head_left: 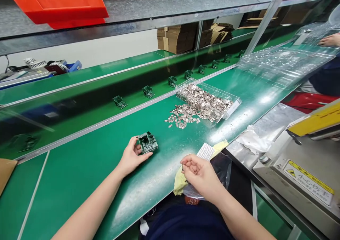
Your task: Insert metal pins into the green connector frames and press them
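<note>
My left hand point(132, 157) grips a dark green plastic housing point(148, 143) by its left side, its open hollow facing up and toward me. Over the bench's near edge, my right hand point(198, 171) is closed in a pinch; a small bit shows at the fingertips, too little to name. Beyond both hands, a pile of small flat metal pieces point(183, 115) spills from a tipped clear plastic tray point(233, 107). Under my right hand lie a white gridded sheet point(205, 151), a yellow cloth point(180, 180) and a clear plastic bag point(224, 167).
Several similar green housings point(148, 91) stand in a row on the belt point(101, 114) behind the bench rail. Clear trays point(287, 63) are stacked at the right, near another person's hand point(330, 40). A metal machine point(300, 176) stands at right; a red bin point(69, 4) hangs overhead.
</note>
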Action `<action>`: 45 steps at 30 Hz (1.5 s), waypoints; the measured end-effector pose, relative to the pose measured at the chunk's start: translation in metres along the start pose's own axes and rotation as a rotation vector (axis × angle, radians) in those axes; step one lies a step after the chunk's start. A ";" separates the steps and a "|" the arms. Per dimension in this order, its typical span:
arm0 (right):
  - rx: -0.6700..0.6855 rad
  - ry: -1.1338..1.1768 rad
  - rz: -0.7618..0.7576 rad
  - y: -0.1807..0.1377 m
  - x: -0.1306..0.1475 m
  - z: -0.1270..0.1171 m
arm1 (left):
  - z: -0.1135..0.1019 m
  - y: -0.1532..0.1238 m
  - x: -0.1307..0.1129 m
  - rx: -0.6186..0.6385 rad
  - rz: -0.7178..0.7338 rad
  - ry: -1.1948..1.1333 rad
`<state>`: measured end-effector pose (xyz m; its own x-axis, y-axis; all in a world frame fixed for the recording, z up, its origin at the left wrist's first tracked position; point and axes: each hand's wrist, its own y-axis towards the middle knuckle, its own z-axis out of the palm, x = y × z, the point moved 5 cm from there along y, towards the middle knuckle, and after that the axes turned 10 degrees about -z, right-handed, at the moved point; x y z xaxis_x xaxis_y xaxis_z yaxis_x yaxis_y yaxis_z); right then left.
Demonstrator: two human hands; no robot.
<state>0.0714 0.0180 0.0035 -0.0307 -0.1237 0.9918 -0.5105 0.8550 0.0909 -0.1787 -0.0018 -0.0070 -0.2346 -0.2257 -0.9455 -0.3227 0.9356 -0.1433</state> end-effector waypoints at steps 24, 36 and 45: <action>-0.254 -0.188 -0.186 -0.008 -0.003 -0.005 | 0.107 -0.032 -0.021 0.083 -0.183 -0.613; -0.452 0.048 -0.114 -0.007 0.004 -0.024 | 0.118 -0.041 -0.020 0.248 -0.096 -0.689; -0.413 -0.130 -0.135 -0.011 -0.005 -0.018 | 0.124 -0.047 -0.018 0.410 -0.084 -0.664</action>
<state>0.0924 0.0182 -0.0006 -0.1083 -0.2880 0.9515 -0.1327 0.9528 0.2732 -0.0452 -0.0083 -0.0199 0.4146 -0.2118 -0.8850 0.0795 0.9772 -0.1966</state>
